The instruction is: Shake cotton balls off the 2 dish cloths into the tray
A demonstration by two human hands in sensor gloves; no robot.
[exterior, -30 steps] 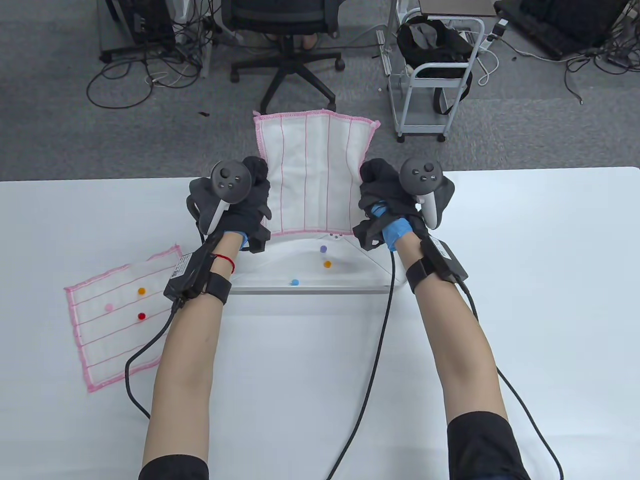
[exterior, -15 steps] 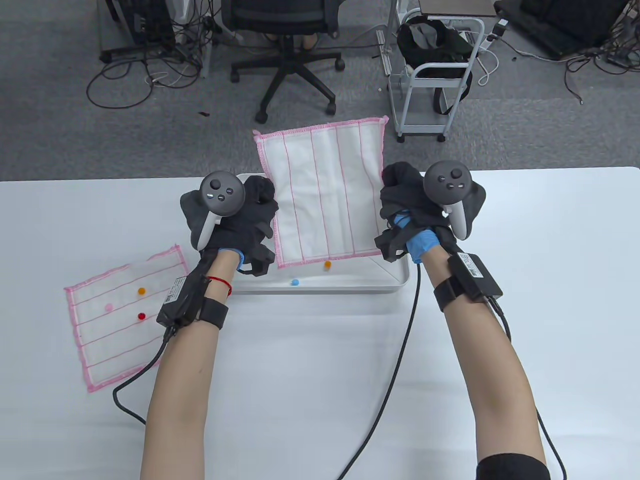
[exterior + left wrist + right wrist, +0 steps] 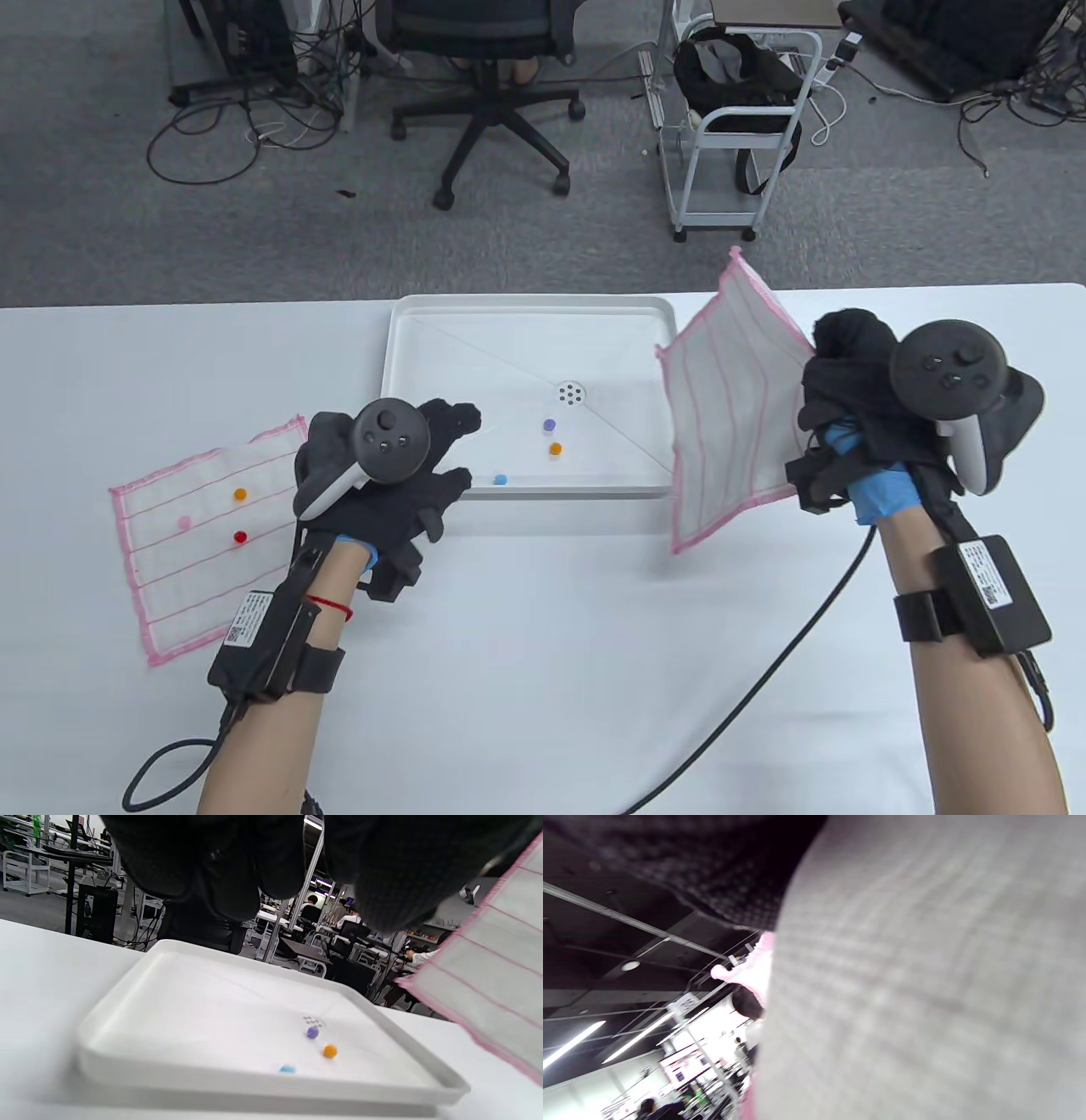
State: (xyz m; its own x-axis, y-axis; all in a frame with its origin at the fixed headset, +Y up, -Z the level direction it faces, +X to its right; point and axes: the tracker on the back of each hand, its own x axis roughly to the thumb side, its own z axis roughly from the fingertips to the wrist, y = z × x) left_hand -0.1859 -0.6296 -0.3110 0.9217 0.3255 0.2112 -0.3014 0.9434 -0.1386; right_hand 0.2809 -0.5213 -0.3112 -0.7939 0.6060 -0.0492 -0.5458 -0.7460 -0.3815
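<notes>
My right hand (image 3: 848, 382) grips one edge of a white dish cloth with pink trim (image 3: 734, 407), holding it in the air right of the white tray (image 3: 407, 340). That cloth (image 3: 925, 984) fills the right wrist view. The tray holds a purple ball (image 3: 549, 424), an orange ball (image 3: 555, 448) and a blue ball (image 3: 501, 480). My left hand (image 3: 424, 463) hovers empty with spread fingers by the tray's near left corner. A second cloth (image 3: 212, 535) lies flat at the left with an orange ball (image 3: 240, 493), a pink ball (image 3: 183, 522) and a red ball (image 3: 240, 536) on it.
An office chair (image 3: 501, 76) and a white cart (image 3: 738, 119) stand on the floor beyond the table's far edge. Glove cables trail over the table's near part (image 3: 764, 679). In the left wrist view, desks and people sit in the background behind the tray (image 3: 254, 1077).
My left hand let go of the lifted cloth and dropped back toward the tray's near left corner. The right hand swung the cloth right, off the tray, uncovering it.
</notes>
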